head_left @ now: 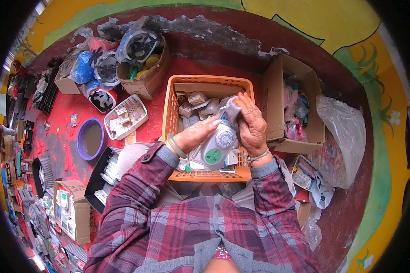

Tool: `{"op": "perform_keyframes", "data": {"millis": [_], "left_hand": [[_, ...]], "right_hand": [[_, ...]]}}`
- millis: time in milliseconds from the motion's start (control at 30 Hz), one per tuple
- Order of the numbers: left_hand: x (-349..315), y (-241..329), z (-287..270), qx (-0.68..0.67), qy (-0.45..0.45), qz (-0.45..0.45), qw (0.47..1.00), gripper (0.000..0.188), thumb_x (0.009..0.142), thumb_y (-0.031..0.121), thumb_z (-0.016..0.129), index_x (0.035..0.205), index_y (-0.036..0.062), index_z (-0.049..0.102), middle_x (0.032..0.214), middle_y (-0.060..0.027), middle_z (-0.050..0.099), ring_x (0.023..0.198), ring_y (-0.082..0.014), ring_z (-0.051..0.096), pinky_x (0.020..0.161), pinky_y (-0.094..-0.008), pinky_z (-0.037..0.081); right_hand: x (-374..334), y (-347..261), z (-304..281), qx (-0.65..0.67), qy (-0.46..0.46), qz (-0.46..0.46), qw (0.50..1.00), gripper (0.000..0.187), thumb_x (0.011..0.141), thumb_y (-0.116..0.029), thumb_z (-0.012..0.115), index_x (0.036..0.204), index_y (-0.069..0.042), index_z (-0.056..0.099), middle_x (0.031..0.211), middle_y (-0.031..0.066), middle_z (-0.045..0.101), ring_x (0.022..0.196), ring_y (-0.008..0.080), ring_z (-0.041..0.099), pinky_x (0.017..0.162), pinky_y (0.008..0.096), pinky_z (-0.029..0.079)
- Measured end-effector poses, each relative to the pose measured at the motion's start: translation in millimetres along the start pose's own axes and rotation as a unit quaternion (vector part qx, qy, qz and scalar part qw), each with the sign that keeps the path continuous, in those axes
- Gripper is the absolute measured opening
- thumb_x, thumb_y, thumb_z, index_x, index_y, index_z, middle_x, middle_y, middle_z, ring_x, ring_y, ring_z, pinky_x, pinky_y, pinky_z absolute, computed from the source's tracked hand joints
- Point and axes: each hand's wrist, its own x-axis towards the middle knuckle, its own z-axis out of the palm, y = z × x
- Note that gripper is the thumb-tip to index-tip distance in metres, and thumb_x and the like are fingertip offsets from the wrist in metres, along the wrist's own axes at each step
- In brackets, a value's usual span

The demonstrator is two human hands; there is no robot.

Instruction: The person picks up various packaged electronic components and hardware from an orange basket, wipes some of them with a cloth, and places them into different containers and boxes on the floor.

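Note:
Above an orange plastic basket [170, 102], my left hand [195, 135] is closed on a white timer socket [212, 144] with a round dial and a green socket face. The dial and the green face point up toward me. My right hand [252, 127] presses a grey cloth [233, 109] against the socket's far end, its fingers together over the cloth. Small boxes [197, 98] and other white pieces lie in the basket below, partly hidden by my hands and the socket.
To the right stands an open cardboard box [271, 107] of bagged goods beside clear plastic sheeting [346, 141]. Leftward are a white basket [140, 119], a purple basin [79, 139], a black tray [93, 177] and a box of bagged items [143, 84]. A painted wall [223, 43] curves behind.

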Motion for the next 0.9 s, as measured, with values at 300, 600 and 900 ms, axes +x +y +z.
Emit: {"op": "perform_keyframes", "data": {"millis": [300, 600, 900], "left_hand": [[-3, 3, 0, 0.003, 0.016, 0.031, 0.999, 0.046, 0.098, 0.03, 0.034, 0.135, 0.0019, 0.035, 0.129, -0.0074, 0.045, 0.114, -0.0132, 0.044, 0.099, -0.0286, 0.035], [-6, 20, -7, -0.165, 0.082, 0.059, 0.981, 0.047, 0.096, 0.034, 0.041, 0.128, -0.0002, 0.042, 0.123, -0.0093, 0.051, 0.109, -0.0176, 0.052, 0.096, -0.0302, 0.039], [1, -3, -7, -0.014, 0.03, 0.045, 0.998, 0.048, 0.098, 0.031, 0.034, 0.137, 0.0025, 0.032, 0.135, -0.0072, 0.04, 0.121, -0.0159, 0.04, 0.104, -0.03, 0.03]], "right_hand": [[2, 17, 2, -0.047, 0.036, -0.084, 0.995, 0.035, 0.075, 0.007, 0.055, 0.105, -0.007, 0.065, 0.109, 0.01, 0.064, 0.105, 0.0249, 0.059, 0.09, 0.0339, 0.043], [4, 24, -27, 0.421, 0.184, 0.256, 0.851, 0.022, 0.09, 0.0, 0.048, 0.11, -0.002, 0.057, 0.104, 0.0063, 0.061, 0.087, 0.0123, 0.059, 0.074, 0.0244, 0.051], [7, -4, 1, -0.005, -0.029, -0.09, 0.996, 0.028, 0.068, 0.007, 0.062, 0.094, -0.003, 0.066, 0.094, 0.0117, 0.061, 0.089, 0.0278, 0.057, 0.08, 0.0333, 0.047]]}}
